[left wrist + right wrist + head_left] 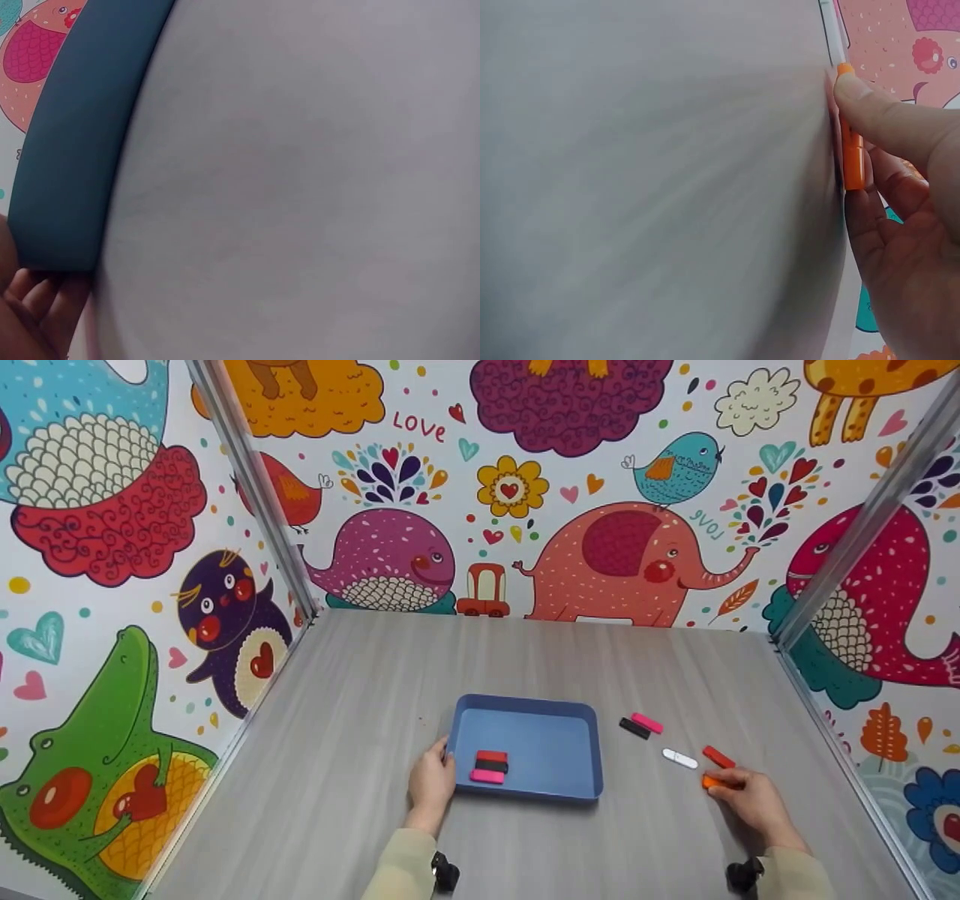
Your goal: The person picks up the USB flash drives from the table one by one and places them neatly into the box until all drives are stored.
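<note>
My left hand [433,780] holds the blue tray [525,793] at its left side. Up close in the left wrist view, the fingers [64,311] curl at the corner of the tray [71,150]. Inside the tray lie a red highlighter [492,756], a black one [492,767] and a pink one [487,776], side by side. To the right of the tray, my right hand [756,802] pinches an orange highlighter [854,161] between thumb and fingers, low over the table. Just beyond that hand are a red highlighter [719,757] and a white highlighter [679,758].
Farther back, right of the tray, a black highlighter [634,728] and a pink highlighter [646,723] lie close together. The wood-grain table [360,697] is bounded by printed panels [465,532] at the back and both sides, with metal posts [259,487] at the corners.
</note>
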`<state>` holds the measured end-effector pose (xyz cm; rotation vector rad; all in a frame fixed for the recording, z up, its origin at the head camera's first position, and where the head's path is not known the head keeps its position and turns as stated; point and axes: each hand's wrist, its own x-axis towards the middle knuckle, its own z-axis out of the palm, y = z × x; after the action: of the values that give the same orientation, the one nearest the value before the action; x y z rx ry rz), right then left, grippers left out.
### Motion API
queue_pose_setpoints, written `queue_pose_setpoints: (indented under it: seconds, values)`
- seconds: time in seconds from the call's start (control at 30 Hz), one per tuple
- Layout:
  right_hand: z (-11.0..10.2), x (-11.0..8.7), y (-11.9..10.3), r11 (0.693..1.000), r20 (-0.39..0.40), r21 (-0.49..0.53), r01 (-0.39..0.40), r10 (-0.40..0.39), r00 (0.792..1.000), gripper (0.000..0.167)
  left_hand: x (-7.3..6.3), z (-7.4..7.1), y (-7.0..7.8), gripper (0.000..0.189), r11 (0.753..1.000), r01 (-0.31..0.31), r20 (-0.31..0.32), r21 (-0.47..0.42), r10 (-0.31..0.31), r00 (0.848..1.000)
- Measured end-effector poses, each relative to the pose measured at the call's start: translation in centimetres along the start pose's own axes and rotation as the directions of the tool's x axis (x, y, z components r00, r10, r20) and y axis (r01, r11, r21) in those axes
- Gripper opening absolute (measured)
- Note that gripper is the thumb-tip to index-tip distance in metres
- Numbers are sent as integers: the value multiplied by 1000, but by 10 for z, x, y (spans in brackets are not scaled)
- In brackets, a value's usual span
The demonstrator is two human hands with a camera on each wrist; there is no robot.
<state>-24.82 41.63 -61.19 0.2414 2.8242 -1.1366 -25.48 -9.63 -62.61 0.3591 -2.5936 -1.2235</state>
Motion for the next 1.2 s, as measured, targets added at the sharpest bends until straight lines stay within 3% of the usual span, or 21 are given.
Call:
queue_pose_setpoints:
  seconds: [0.27, 0.6, 1.2]
  values:
    - [0, 2, -12, 999, 8, 41, -29, 29, 1000, 35, -1, 0, -1, 36, 1000, 3, 0, 0, -3, 1000]
    - [1, 1, -31, 998, -29, 1, 60, -60, 998, 30, -2, -1, -1, 36, 1000, 12, 7, 7, -12, 1000]
    - [16, 19, -104, 985, 10, 31, 169, -170, 985, 25, -1, -1, -1, 35, 1000, 3, 3, 7, -3, 1000]
